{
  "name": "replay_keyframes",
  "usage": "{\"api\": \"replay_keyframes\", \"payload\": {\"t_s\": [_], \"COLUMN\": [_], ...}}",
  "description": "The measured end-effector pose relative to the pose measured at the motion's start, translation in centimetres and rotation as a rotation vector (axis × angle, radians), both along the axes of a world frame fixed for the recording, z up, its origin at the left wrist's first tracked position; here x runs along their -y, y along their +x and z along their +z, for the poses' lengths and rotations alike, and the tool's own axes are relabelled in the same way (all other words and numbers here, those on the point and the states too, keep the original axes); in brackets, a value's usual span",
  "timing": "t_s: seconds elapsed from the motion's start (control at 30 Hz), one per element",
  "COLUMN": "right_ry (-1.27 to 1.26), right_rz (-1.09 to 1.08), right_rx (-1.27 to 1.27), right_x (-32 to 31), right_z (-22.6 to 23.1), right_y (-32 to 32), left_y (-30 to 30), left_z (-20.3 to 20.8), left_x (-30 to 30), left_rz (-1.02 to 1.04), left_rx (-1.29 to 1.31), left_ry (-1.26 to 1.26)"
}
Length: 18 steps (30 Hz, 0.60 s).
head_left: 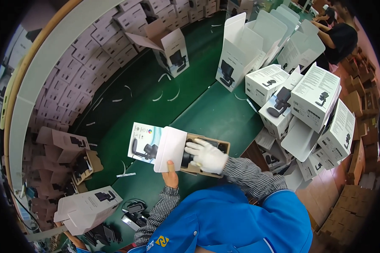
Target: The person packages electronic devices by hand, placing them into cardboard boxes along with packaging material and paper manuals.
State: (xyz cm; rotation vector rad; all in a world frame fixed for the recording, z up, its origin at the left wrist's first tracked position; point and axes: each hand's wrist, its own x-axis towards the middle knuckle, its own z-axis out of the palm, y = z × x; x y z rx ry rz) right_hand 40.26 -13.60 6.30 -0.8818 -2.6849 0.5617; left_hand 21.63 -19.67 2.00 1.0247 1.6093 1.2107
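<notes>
A white printed carton (145,141) lies on its side in front of me, its open end with a white flap (171,147) facing right. My left hand (171,178), bare, grips the near edge of that flap, thumb on top; its other fingers are hidden beneath. A brown cardboard tray (226,148) sits at the carton's open end, partly behind the flap. Black parts (185,159) show inside the tray. My right hand (207,157), in a white glove, lies over the tray with fingers stretched out across the black parts.
White cartons (314,95) are piled at the right, with open empty ones (232,63) behind. Another open carton (175,55) stands on the far green surface, near scattered white strips (173,95). At lower left, another person's hand (61,227) is by a carton (90,206). Stacked cartons line the back.
</notes>
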Motion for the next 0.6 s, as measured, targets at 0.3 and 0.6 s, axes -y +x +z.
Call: {"api": "replay_keyframes", "payload": {"t_s": [0.3, 0.6], "right_ry": [-1.027, -1.179], "right_rz": [-1.106, -0.787], "right_rx": [-0.747, -0.991], "right_x": [8.0, 2.5], "right_z": [-5.4, -8.6], "right_y": [9.4, -4.5], "left_y": [0.1, -0.2], "left_z": [-0.3, -1.0], "left_x": [-1.0, -0.3], "left_rz": [-0.039, -0.059], "left_rx": [0.071, 0.014], "left_ry": [-0.024, 0.071]}}
